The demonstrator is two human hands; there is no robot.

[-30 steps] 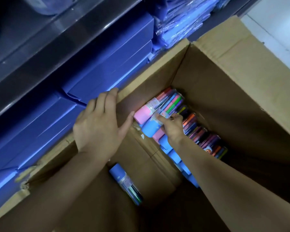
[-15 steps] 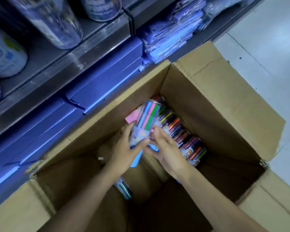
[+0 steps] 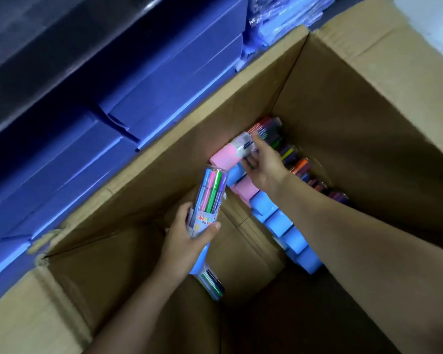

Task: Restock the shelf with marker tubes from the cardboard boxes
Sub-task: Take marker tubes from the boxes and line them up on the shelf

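Both hands reach into a large open cardboard box [image 3: 374, 80]. My left hand [image 3: 187, 241] grips a clear marker tube [image 3: 210, 198] with a blue cap, held upright above the box floor. My right hand [image 3: 264, 164] closes its fingers round a pink-capped marker tube [image 3: 228, 155] at the top of a row of marker tubes [image 3: 284, 226] with pink and blue caps, lying along the box's right side. A loose marker tube [image 3: 211, 282] lies on the box floor under my left forearm.
Blue flat boxes [image 3: 128, 98] are stacked on the low shelf left of the cardboard box. Blue plastic-wrapped packs [image 3: 284, 16] sit at the top. A dark shelf edge [image 3: 36, 60] runs above. The box's flaps stand open all round.
My left hand has taken the blue-capped tube alone and moved it left and down. My right hand has let go of it and reached up to the pink-capped tube in the row.
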